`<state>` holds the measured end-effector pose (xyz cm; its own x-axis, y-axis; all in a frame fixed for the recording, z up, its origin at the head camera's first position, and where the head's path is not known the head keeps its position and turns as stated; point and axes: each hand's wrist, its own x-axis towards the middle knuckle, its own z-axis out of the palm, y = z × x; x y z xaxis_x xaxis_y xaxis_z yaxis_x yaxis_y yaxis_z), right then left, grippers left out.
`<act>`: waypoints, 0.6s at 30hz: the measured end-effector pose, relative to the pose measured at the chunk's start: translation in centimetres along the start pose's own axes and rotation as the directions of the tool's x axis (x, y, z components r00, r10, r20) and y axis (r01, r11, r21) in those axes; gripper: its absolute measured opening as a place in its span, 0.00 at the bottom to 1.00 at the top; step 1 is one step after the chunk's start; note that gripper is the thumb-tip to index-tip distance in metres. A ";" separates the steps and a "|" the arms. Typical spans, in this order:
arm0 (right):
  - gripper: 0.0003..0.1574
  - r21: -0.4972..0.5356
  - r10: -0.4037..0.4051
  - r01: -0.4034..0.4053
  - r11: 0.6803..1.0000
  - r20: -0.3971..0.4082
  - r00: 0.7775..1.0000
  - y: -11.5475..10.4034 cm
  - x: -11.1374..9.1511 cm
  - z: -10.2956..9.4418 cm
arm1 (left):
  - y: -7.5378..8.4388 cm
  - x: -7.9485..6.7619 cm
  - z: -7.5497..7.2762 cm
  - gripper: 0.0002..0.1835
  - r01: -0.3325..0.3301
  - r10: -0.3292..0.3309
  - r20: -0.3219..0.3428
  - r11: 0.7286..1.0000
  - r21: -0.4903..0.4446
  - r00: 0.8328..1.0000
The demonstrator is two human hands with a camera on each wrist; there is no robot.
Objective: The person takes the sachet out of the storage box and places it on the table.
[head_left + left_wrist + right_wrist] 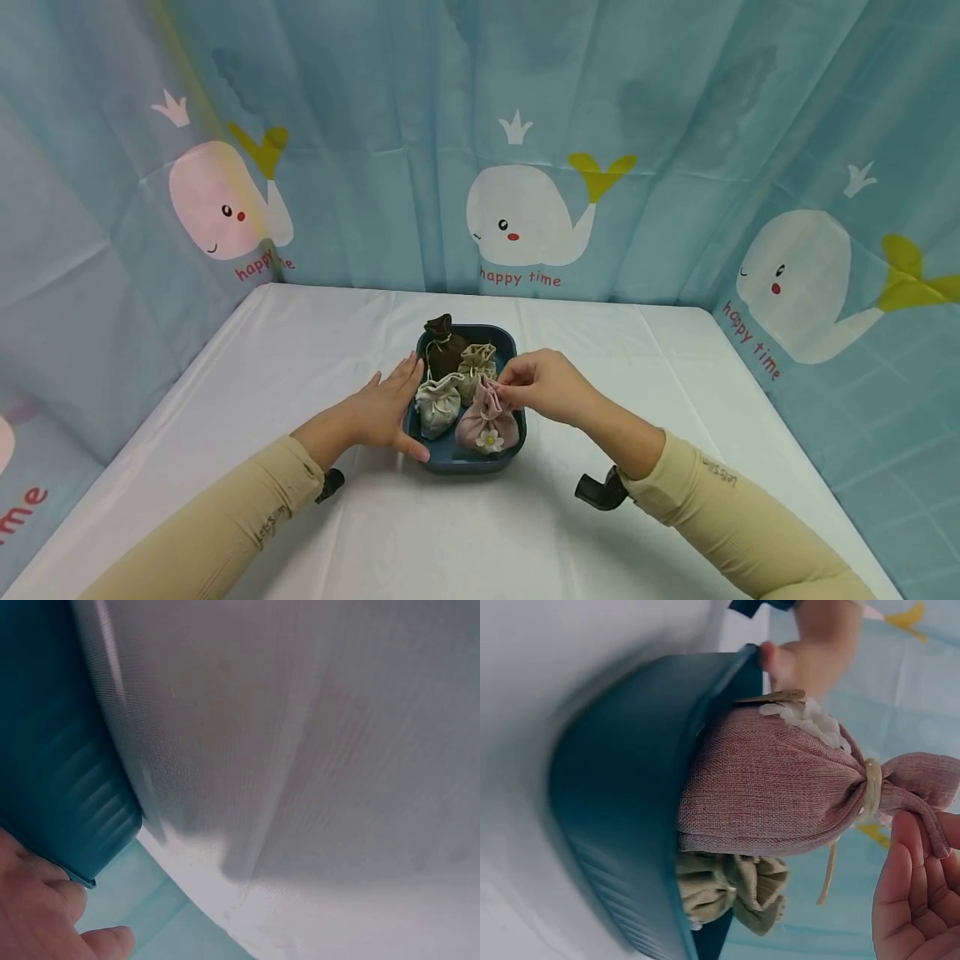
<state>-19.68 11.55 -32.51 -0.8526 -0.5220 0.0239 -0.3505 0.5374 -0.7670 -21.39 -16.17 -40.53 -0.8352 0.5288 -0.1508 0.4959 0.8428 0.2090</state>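
A blue plastic bin (465, 467) on the table holds several small drawstring pouches. My right hand (551, 387) pinches the gathered top of the pink pouch (480, 425), which has a white flower on its front. In the right wrist view this pink pouch (772, 787) sits partly above the bin's rim, its neck tied with a pale cord. My left hand (382, 412) rests against the bin's left side with fingers extended. Beside the pink pouch are a cream pouch (438, 408), an olive pouch (477, 362) and a dark brown pouch (444, 354).
A white cloth (480, 533) covers the table. Light blue curtains (390, 167) printed with whales hang behind it and along both sides. Each wrist wears a black camera mount, one of them the right mount (602, 492).
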 end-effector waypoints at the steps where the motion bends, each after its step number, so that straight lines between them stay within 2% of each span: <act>1: 0.06 0.000 -0.002 0.002 1.000 -0.003 1.000 -0.1 0.0 -0.1 | 0.0 0.0 0.0 0.74 0.000 0.000 0.001 1.000 0.001 1.000; 14: 0.07 0.027 -0.007 0.008 1.000 -0.043 0.999 -0.9 -0.1 -1.5 | 0.0 0.0 0.1 0.74 0.005 -0.005 0.003 1.000 0.000 1.000; 18: 0.07 0.016 0.013 -0.012 1.000 -0.063 0.998 -1.2 -0.2 -1.9 | 0.1 0.0 0.0 0.74 0.012 -0.012 0.008 1.000 -0.004 1.000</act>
<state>-19.79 12.24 -30.38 -0.8798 -0.4723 0.0538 -0.3337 0.5330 -0.7775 -21.40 -16.09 -40.52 -0.8392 0.5194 -0.1610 0.4848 0.8488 0.2110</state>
